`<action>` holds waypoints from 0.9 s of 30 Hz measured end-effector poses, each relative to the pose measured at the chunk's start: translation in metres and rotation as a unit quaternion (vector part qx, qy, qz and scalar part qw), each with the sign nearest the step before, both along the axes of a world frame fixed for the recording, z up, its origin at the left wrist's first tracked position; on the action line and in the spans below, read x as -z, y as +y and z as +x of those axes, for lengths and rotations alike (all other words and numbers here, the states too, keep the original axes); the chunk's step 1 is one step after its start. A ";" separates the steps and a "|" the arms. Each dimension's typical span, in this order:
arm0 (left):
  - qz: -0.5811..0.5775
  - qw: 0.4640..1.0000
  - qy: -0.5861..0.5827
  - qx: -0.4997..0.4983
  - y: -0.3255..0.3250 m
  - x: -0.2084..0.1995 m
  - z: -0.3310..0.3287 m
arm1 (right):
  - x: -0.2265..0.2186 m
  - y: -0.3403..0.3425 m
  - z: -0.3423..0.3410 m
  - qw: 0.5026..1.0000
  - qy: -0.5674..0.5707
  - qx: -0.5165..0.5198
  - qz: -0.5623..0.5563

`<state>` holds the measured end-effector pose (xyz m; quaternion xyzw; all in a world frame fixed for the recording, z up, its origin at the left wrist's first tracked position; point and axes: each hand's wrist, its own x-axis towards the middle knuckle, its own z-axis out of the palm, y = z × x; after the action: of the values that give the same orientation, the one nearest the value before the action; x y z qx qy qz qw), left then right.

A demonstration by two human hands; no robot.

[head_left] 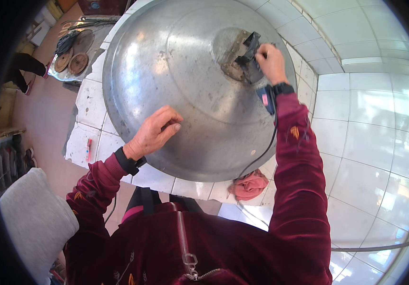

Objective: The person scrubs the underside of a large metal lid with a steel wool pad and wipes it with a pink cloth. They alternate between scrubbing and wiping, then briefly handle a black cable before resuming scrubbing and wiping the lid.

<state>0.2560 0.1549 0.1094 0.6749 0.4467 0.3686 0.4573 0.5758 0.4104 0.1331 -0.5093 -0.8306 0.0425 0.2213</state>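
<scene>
A large, domed grey metal lid [176, 71] lies across a white-tiled stove top. Near its far right part is a black handle [248, 50] on a worn, rusty mount. My right hand [272, 62] is at the right side of this handle, its fingers bent and closed against the black edge. Over the lid's near left part is my left hand [154, 130], holding nothing visible. Its fingers are loosely curled, with a gap to the thumb; whether they touch the metal I cannot tell.
A crumpled pink cloth [248, 185] lies by the lid's near edge. On the tiled ledge [89, 102] at left is a small red lighter-like object [88, 150]. Round wooden discs [78, 63] lie on a side table. A person's legs [24, 69] show at far left. Tiled walls [356, 123] rise right.
</scene>
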 end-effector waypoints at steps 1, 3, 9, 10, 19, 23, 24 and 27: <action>0.014 1.000 -0.019 -0.001 0.001 0.000 0.000 | 0.000 -0.002 0.000 1.000 -0.015 -0.021 0.007; 0.020 0.999 -0.043 -0.003 0.000 0.001 0.001 | -0.002 -0.006 -0.002 0.999 -0.028 -0.031 0.018; -0.002 0.999 -0.035 -0.002 -0.001 0.000 0.000 | 0.001 0.015 -0.007 0.996 -0.004 0.003 0.090; 0.006 1.000 -0.026 0.000 -0.001 0.000 -0.001 | 0.004 0.019 -0.005 0.993 0.013 0.000 0.115; 0.013 1.000 -0.014 0.014 0.002 0.001 -0.001 | 0.007 0.019 -0.002 0.992 0.020 -0.030 0.120; 0.006 1.000 -0.026 0.013 0.002 0.000 -0.001 | -0.005 -0.017 -0.015 0.992 0.085 -0.047 0.076; -0.001 0.999 -0.035 0.014 0.002 0.000 -0.001 | -0.004 -0.026 -0.014 0.997 0.023 -0.044 0.051; -0.025 0.999 -0.015 0.015 0.003 0.000 -0.001 | 0.007 -0.041 -0.006 0.995 0.004 -0.063 0.074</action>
<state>0.2553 0.1584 0.1096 0.6646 0.4386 0.3601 0.4861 0.5695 0.3695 0.1264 -0.4382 -0.8609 -0.0038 0.2584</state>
